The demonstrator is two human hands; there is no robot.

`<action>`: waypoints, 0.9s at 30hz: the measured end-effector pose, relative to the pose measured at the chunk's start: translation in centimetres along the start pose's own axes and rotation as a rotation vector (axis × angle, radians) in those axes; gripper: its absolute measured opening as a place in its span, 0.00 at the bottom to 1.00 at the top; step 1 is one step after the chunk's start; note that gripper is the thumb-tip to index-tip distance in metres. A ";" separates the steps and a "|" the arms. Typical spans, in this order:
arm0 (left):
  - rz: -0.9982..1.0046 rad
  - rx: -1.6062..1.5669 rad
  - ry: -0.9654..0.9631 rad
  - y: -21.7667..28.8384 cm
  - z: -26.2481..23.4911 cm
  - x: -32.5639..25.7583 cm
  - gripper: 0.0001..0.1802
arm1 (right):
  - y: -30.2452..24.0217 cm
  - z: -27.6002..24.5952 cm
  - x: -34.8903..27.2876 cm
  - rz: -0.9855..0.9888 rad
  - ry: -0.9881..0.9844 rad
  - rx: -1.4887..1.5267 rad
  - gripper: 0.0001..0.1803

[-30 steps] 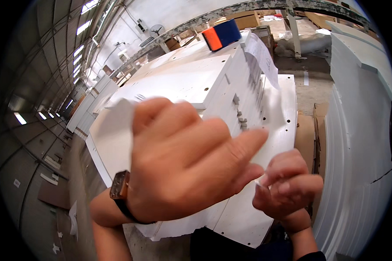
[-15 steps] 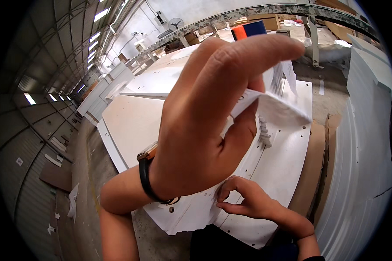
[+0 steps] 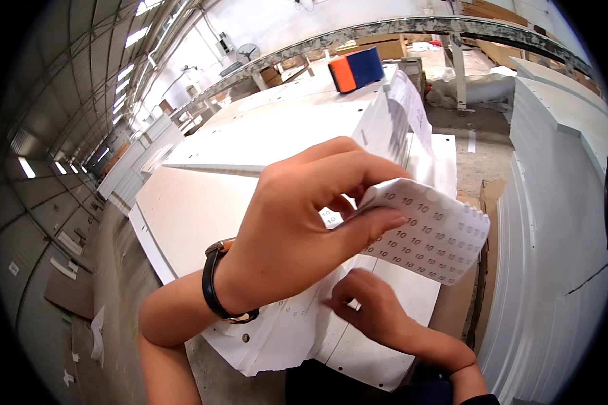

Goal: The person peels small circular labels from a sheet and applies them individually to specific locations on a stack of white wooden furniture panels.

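And here a printed white sheet (image 3: 431,233) is pinched between the thumb and fingers of the left hand (image 3: 297,216), held up in front of the stack of white panels (image 3: 263,135), its free end curled out to the right. That grip looks like the weak point: the sheet is supported at one side only, so the loose end could be creased if it is swung against a panel edge, and a tear could be caused by too sharp a pull. Below, the right hand (image 3: 373,307) is curled near the panels, thumb and forefinger brought close; the tips are blurred, and whether anything is gripped there cannot be told. Trouble could be caused by crowding, too: if the left hand is lowered, the right fingertips could be covered and anything held there dropped unnoticed. Farther back, an orange-and-blue block (image 3: 359,69) is perched near a corner of the stack, where it could be knocked off by a careless reach, and the hanging paper (image 3: 412,104) beside it could be snagged.
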State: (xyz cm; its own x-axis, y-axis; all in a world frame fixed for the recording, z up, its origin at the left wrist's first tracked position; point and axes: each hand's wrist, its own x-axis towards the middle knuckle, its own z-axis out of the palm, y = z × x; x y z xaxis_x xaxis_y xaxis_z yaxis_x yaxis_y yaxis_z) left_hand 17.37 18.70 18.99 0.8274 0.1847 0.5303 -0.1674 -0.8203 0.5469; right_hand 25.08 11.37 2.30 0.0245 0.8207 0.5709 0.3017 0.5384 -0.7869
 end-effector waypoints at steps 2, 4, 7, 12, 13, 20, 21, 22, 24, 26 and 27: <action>-0.038 0.017 -0.005 0.1 -0.2 0.0 0.13 | -1.5 -1.6 0.0 0.064 0.067 -0.108 0.08; -0.090 0.054 -0.050 0.3 -0.3 -0.3 0.12 | -3.1 -3.2 -0.5 -0.152 -0.056 -0.119 0.05; -0.124 0.021 -0.060 0.7 0.1 -0.4 0.11 | -6.9 -5.8 -1.8 -0.239 -0.259 0.048 0.03; -0.037 0.235 -0.236 1.4 0.4 -0.8 0.12 | -5.6 -7.2 -3.6 -0.470 0.757 -0.279 0.04; -0.015 0.254 -0.263 1.7 0.5 -0.7 0.13 | -5.1 -8.0 -3.6 -0.408 0.856 -0.443 0.10; -0.071 0.193 -0.301 1.4 0.7 -0.8 0.12 | -5.0 -9.1 -2.5 -0.290 0.787 -0.524 0.13; -0.072 0.199 -0.310 1.4 0.7 -0.8 0.13 | -5.1 -9.0 -2.4 -0.288 0.724 -0.535 0.13; -0.071 0.205 -0.319 1.5 0.7 -0.8 0.13 | -5.2 -8.9 -2.3 -0.285 0.662 -0.548 0.12; -0.070 0.217 -0.326 1.3 0.9 -0.8 0.13 | -5.3 -8.8 -2.2 -0.248 0.662 -0.529 0.12; -0.068 0.228 -0.334 1.3 1.0 -0.8 0.14 | -5.1 -8.9 -2.1 -0.243 0.668 -0.569 0.12; -0.070 0.239 -0.331 1.3 1.0 -0.8 0.14 | -5.1 -8.8 -2.1 -0.242 0.667 -0.568 0.12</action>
State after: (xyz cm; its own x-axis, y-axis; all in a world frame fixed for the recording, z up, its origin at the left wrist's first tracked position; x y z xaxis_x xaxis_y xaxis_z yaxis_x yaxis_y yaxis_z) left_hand 17.01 16.94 18.60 0.9665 0.0928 0.2391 -0.0074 -0.9218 0.3876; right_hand 31.92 5.23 7.19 0.3928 0.3207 0.8619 0.7905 0.3612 -0.4946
